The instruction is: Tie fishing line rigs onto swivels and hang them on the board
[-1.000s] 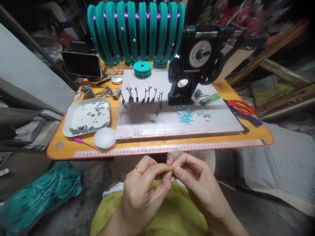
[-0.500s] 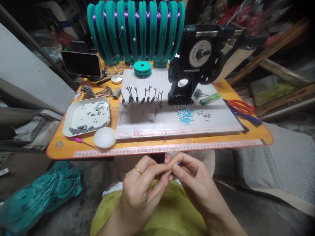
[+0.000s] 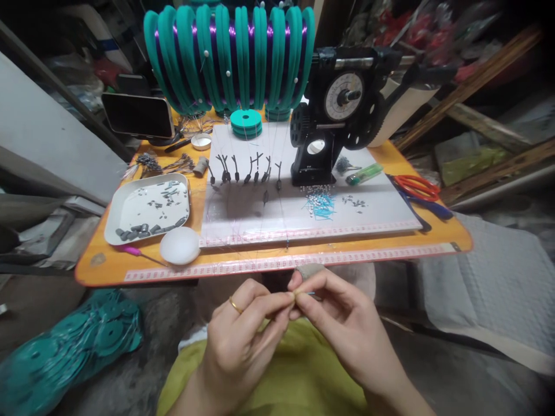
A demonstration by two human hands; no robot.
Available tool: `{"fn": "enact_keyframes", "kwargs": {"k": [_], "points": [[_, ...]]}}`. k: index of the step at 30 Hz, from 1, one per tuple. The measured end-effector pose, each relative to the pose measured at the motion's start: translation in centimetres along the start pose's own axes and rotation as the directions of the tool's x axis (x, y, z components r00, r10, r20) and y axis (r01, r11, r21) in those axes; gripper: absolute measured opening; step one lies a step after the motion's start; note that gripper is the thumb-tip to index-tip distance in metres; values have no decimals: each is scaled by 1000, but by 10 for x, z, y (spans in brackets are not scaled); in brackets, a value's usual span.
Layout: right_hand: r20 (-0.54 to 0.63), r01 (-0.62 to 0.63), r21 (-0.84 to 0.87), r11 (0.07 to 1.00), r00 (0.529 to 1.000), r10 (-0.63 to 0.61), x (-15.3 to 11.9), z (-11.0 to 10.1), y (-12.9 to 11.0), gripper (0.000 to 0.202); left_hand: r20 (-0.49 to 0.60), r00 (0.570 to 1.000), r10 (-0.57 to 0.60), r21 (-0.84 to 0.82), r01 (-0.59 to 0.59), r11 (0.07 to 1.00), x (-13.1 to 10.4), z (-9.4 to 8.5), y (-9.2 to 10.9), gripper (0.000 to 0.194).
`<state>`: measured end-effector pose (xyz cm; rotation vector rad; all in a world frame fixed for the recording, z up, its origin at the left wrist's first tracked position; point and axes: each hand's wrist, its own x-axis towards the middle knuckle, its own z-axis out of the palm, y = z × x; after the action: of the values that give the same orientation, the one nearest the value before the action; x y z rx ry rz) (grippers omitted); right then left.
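Observation:
Over my lap, just in front of the table edge, both hands meet fingertip to fingertip. My left hand (image 3: pixel 245 326), with a ring on one finger, is closed in a pinch; what lies between its fingertips is too small to make out. My right hand (image 3: pixel 347 323) is also pinched closed. From its fingers pokes the end of a thin blue stick (image 3: pixel 311 293), similar in colour to the blue sticks (image 3: pixel 321 207) heaped with small white beads on the white board (image 3: pixel 243 222). A grey band wraps one right finger.
Green spools (image 3: pixel 229 63) wound with purple line hang over the board, beside a black winding machine (image 3: pixel 318 164). Dark weights with forked stems dangle on lines. A white tray (image 3: pixel 110 216) of grey weights, a white bowl (image 3: pixel 180 245), scissors (image 3: pixel 416 188) and a phone (image 3: pixel 137 114) surround them.
The whole view has shifted slightly, with the table items now a little further left. My hands stay pinched together, and slightly more of the grey finger band shows.

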<state>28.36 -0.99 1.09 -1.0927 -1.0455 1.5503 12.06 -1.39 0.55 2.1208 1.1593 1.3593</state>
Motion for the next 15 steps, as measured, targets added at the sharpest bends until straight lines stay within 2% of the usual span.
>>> {"fn": "enact_keyframes", "kwargs": {"k": [5, 11, 15], "points": [[8, -21, 8, 1000, 1000, 21, 0, -1, -3, 11, 6, 1000, 0, -9, 0, 1000, 0, 1, -2, 21], [114, -94, 143, 985, 990, 78, 7, -5, 4, 11, -34, 999, -34, -64, 32, 997, 2, 2, 0, 26], [127, -125, 205, 971, 987, 100, 7, -6, 6, 11, -67, 996, -65, -80, 60, 995, 1, 2, 1, 25]]}}
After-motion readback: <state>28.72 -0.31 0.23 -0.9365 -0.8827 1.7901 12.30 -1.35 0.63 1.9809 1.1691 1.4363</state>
